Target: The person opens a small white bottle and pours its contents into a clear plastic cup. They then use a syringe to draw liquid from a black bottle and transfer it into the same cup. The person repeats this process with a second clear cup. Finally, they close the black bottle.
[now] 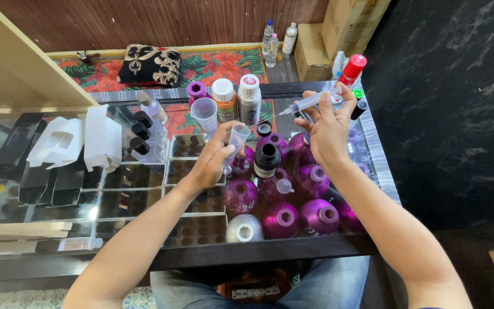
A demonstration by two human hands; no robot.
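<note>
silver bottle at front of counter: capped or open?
Open. The silver bottle shows a bare round mouth from above, no cap on it.

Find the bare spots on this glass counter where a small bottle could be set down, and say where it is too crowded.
Bare glass lies between the black boxes and the purple bottles, reaching the counter's near edge. The right half is crowded: purple bottles stand packed under the left hand and right hand, jars behind.

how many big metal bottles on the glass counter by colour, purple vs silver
Big metal bottles on the glass counter, as far as visible:
purple bottles: 9
silver bottle: 1
total: 10
The hands partly hide some at the back.
</note>
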